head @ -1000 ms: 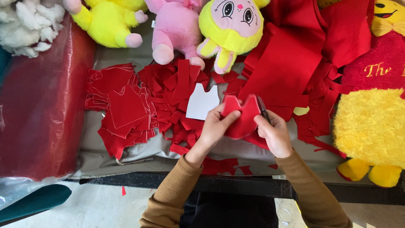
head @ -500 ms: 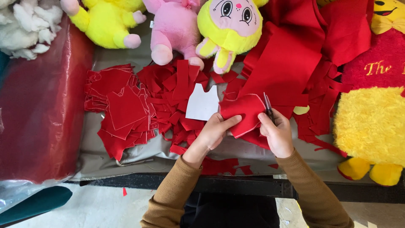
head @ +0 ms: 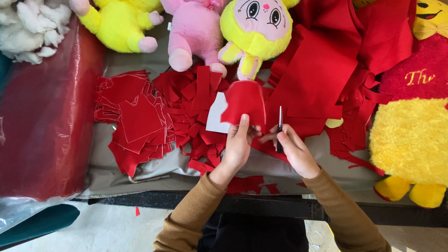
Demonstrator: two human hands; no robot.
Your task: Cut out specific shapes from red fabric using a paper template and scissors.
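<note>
Cluttered table (head: 140,173): left hand (head: 238,144) grip clamped on red felt piece (head: 245,103), upright; right hand (head: 294,151) closed around scissors (head: 280,128), just right, blades up.

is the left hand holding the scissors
No, the left hand holds up a red felt piece; the scissors are in the right hand.

Soft-toy workshop. Desk (head: 154,179) covered in cut red felt pieces (head: 140,116) at centre left, bigger red fabric (head: 322,79) upper right. Plush toys (head: 254,32) line the top edge, white stuffing (head: 28,32) upper left, scissors (head: 280,126) at centre.
</note>
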